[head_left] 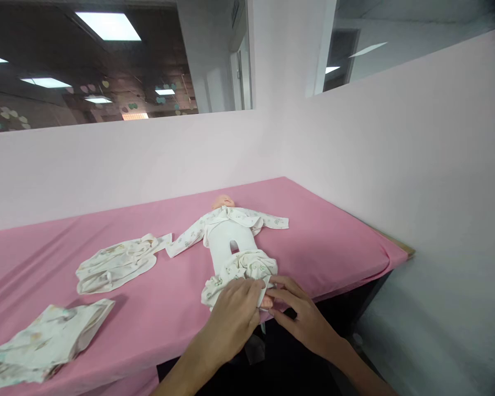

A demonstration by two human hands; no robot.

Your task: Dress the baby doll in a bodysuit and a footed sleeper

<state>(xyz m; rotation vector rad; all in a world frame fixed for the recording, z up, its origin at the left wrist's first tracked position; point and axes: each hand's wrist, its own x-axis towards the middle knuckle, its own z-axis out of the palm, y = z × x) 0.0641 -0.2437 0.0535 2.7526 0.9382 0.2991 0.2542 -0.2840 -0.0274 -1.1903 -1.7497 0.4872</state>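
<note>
A baby doll (229, 221) lies on its back on the pink table cover (325, 231), head toward the wall, wearing a white printed top. Printed white pants (243, 269) are bunched around its legs near the front edge. My left hand (233, 316) grips the pants fabric at the doll's feet, fingers closed on the cloth. My right hand (299, 313) pinches the same pants hem beside a small pink foot (266, 302).
A crumpled white garment (115, 264) lies left of the doll. A folded printed cloth (45, 341) sits at the front left. Pink partition walls rise behind and to the right. The table's front edge drops to dark space below my hands.
</note>
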